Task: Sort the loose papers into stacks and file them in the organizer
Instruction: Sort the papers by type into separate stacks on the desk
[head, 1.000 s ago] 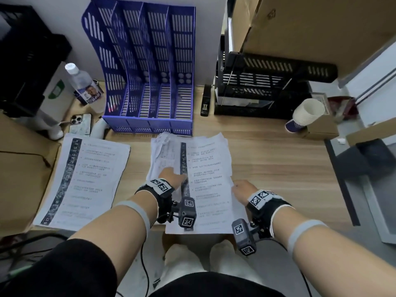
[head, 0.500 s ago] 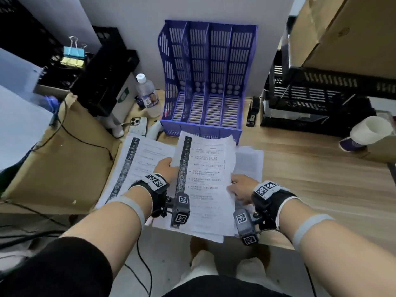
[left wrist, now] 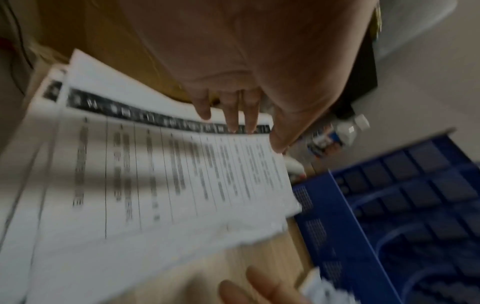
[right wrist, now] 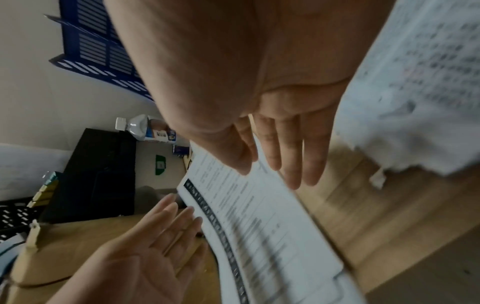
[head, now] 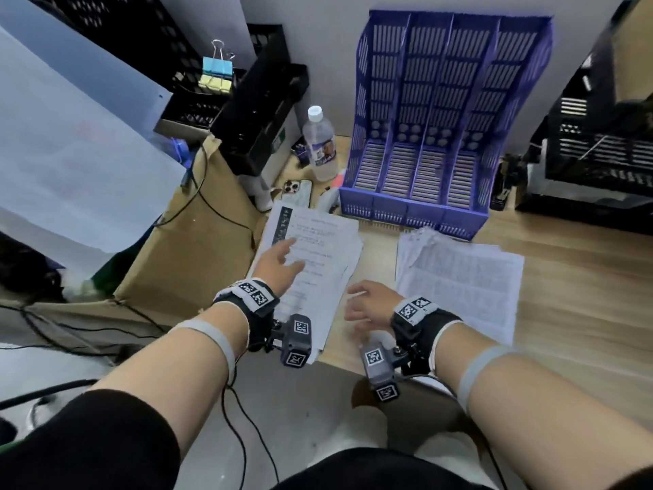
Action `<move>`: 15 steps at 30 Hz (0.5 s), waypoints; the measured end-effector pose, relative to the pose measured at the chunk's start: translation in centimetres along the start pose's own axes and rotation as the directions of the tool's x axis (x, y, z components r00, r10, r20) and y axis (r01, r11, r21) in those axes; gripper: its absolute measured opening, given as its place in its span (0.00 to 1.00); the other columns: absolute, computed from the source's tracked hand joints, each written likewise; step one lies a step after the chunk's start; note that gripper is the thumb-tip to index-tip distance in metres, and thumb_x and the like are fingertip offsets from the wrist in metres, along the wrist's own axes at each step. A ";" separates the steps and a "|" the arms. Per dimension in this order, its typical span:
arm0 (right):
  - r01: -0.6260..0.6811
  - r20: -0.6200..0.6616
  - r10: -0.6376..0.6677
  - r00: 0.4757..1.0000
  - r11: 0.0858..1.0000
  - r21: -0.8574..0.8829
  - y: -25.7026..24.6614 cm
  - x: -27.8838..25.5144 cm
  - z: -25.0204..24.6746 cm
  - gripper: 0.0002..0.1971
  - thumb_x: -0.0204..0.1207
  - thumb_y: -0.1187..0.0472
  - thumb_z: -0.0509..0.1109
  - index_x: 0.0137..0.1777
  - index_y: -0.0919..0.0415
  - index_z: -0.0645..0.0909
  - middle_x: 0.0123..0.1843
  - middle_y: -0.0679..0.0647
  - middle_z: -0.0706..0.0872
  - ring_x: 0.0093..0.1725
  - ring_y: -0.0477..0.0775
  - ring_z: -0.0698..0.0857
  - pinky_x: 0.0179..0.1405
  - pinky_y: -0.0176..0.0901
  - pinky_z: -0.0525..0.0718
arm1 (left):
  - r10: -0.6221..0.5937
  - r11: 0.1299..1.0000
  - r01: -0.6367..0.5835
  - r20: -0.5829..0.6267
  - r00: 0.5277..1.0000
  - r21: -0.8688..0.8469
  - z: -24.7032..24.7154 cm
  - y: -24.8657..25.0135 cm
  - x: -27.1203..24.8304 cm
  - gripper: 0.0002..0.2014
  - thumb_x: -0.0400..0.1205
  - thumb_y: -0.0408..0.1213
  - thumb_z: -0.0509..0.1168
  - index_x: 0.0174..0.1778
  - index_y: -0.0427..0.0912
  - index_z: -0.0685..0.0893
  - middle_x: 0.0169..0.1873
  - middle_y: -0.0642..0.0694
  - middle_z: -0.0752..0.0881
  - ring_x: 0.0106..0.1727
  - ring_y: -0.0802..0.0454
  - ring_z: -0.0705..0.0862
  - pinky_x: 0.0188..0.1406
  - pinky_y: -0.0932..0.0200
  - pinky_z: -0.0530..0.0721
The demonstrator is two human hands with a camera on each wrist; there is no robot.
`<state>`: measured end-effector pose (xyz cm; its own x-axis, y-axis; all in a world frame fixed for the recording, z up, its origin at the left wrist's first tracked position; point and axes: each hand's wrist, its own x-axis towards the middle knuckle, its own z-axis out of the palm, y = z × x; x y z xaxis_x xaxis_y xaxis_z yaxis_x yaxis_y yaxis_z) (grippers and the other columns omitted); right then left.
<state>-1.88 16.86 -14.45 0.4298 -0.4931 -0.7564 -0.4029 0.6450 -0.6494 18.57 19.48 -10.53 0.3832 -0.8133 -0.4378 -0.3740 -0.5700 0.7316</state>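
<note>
the left hand (head: 279, 258) is over the left stack of papers (head: 318, 249), fingers straight and slightly spread, holding nothing; the left wrist view shows the fingertips (left wrist: 235, 123) at the dark printed band along the sheet's edge, but whether they touch the paper cannot be told. the right hand (head: 371, 304) is above the wooden desk (head: 565, 313) at the near right edge of the same stack, between the two paper piles, fingers extended and loose, gripping nothing. the left stack lies flat on the desk, top sheet printed with lined text and a dark side strip, lower sheets fanned slightly out of line. the right stack of papers (head: 459, 277) lies flat just beside it, apart from it by a strip of bare desk, its far edge ragged and uneven; its print is dense and blurred. the blue file organizer (head: 448, 118) stands upright against the wall behind both stacks, four slatted compartments, no paper visible in any. to its left stand a clear water bottle (head: 319, 143) with a white cap and a phone (head: 298, 191) lying face down. a black stapler (head: 501, 192) sits at the organizer's right. a brown cardboard box (head: 187, 249) adjoins the desk on the left, with black crates (head: 261, 114) behind it and binder clips (head: 216, 74) on top.
</note>
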 end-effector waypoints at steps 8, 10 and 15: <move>-0.278 -0.743 0.042 0.668 0.940 -0.197 6.4 -3.9 -12.8 0.18 0.75 0.60 0.65 0.65 0.54 0.77 0.68 0.61 0.77 0.62 0.65 0.81 0.59 0.49 0.81 | -0.044 0.999 0.044 0.440 0.897 0.011 12.5 3.3 0.3 0.16 0.82 0.32 0.67 0.67 0.36 0.83 0.50 0.39 0.88 0.46 0.47 0.88 0.47 0.57 0.87; -0.403 -0.789 0.137 0.599 0.903 -0.148 8.4 -5.6 -15.0 0.25 0.72 0.57 0.67 0.70 0.55 0.73 0.70 0.63 0.73 0.66 0.68 0.78 0.64 0.54 0.80 | -0.041 0.993 -0.014 0.449 0.893 0.118 14.8 4.2 0.3 0.19 0.81 0.35 0.69 0.69 0.38 0.82 0.58 0.39 0.87 0.55 0.41 0.88 0.58 0.51 0.87; -0.257 -0.757 0.051 0.651 0.954 -0.156 11.4 -7.5 -17.5 0.17 0.72 0.60 0.65 0.60 0.51 0.84 0.55 0.51 0.87 0.47 0.56 0.82 0.47 0.38 0.78 | -0.031 0.962 -0.072 0.370 0.928 0.263 17.2 4.7 0.4 0.12 0.81 0.33 0.66 0.58 0.43 0.89 0.51 0.43 0.89 0.48 0.41 0.88 0.55 0.51 0.88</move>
<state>-23.80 17.70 -17.53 -0.3527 -0.7300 -0.5854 -0.6208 0.6507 -0.4373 2.44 14.43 -16.29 0.0548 -0.7803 -0.6230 -0.6094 -0.5204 0.5982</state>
